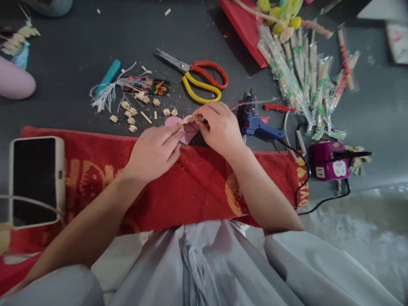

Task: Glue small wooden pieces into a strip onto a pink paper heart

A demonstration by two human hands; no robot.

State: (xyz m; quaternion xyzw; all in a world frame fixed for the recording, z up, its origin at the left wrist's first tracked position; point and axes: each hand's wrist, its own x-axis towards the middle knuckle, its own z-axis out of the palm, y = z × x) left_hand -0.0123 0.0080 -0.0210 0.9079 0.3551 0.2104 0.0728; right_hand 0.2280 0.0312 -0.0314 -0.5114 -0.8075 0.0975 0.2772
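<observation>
Both hands meet at a pink heart-shaped piece (pixel 174 121) lying at the far edge of a red cloth (pixel 191 191). My left hand (pixel 154 151) pinches the heart's near edge, fingers closed on it. My right hand (pixel 221 127) is closed too, pressing a short row of small wooden bits (pixel 191 120) onto the top of the heart. A blue glue gun (pixel 255 121) lies just right of my right hand. Loose wooden bits (pixel 130 114) are scattered to the left of the heart.
Red-and-yellow scissors (pixel 199 76) lie beyond the hands. A bundle of wrapped chopsticks (pixel 302 76) fans out at the right. A purple power socket (pixel 330 160) with a black cord sits right. A phone (pixel 36 180) rests on the cloth at left. White threads and a teal tube (pixel 108 78) lie far left.
</observation>
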